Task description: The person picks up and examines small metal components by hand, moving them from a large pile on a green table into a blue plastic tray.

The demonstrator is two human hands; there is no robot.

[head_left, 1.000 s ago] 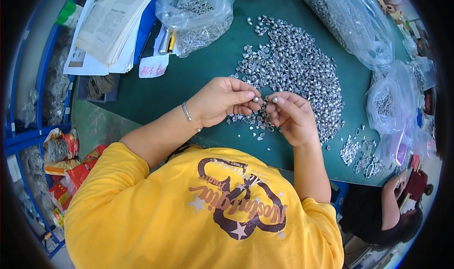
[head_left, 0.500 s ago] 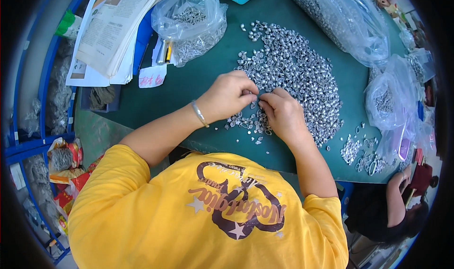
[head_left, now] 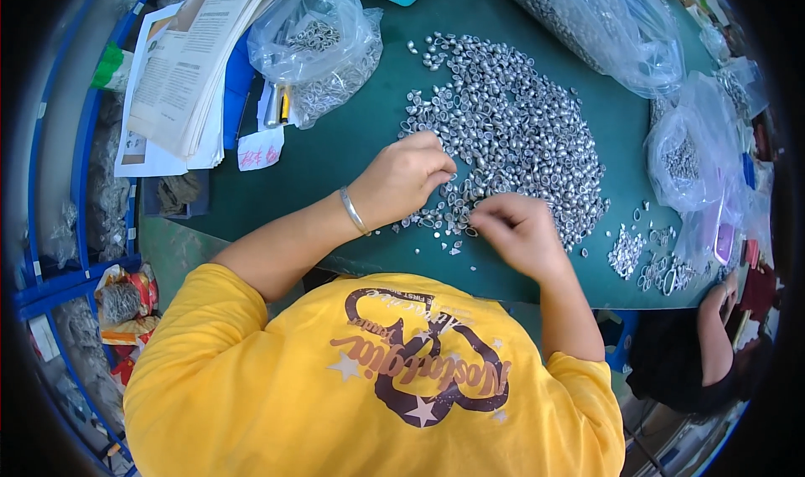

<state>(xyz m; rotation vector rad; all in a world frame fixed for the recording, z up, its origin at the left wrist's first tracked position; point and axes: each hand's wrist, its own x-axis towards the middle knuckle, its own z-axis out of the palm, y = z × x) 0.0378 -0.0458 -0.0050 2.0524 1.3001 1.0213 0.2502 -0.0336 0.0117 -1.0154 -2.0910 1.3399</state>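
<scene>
A broad pile of small silver metal caps (head_left: 537,133), oval and hollow, is spread over the green tabletop (head_left: 352,142). At its left edge my left hand (head_left: 409,179) is closed in a pinch, with one small metal cap (head_left: 454,176) showing at the thumb and fingertip. My right hand (head_left: 521,232) is lower and to the right, over the near edge of the pile. Its fingers are curled together, thumb tip close to some loose caps; whatever they hold is hidden. Small pointed metal bits (head_left: 454,248) lie just in front of the pile.
A clear bag of metal pieces (head_left: 335,83) stands behind my left forearm, beside stacked papers (head_left: 189,83). A large filled bag (head_left: 604,33) lies at the back right. Other bags (head_left: 692,154) and small part heaps (head_left: 626,252) are on the right, near another person's arm (head_left: 714,334).
My hands have come apart. The right hand moved down and right, to the near edge of the pile; the left hand stayed nearly in place, its pinch still closed.
</scene>
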